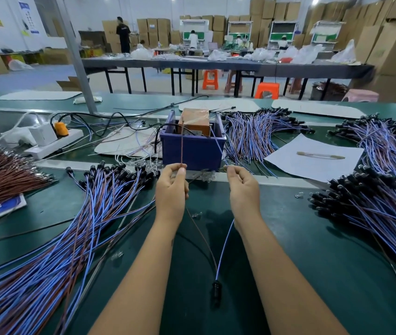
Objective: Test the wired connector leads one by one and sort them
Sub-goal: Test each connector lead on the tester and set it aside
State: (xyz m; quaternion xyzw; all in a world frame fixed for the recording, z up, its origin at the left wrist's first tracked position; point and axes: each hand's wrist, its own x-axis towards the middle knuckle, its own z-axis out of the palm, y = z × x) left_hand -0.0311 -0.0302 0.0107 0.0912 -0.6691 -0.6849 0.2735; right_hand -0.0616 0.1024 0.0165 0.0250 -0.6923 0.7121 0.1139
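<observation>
- Green matting covers the desk (313,238), with stacked cardboard boxes (385,44) and a long dark table (216,65) across the far side of the room.
- Nearest the viewer, a black connector (216,287) lies on the desk between the two forearms; a brown wire (206,240) and a blue wire (224,247) rise from it toward the hands.
- Left hand (171,187) pinches the brown wire between thumb and fingertips, the wire end held upright in front of the blue bin.
- Right hand (242,187) has its fingers curled around the blue wire, which runs out below the wrist; the wire's tip at the fingertips is too small to make out.
- On the near left, a large fan of blue-and-brown leads (66,238) spreads over the desk, black connectors at its far end.
- On the right, another heap of leads (385,209) lies with its connectors pointing left.
- Far left, a bundle of brown wires (3,180) rests beside a blue-and-white booklet (1,209).
- Just beyond the hands stands a blue bin (192,148) holding an orange box (195,122).
- Right of the bin, a white paper sheet (313,163) carries a pen (320,155).
- Left of the bin sits a white power strip (54,143) with an orange plug (61,128).
- Farther back, more leads (255,131) pile behind the paper.
</observation>
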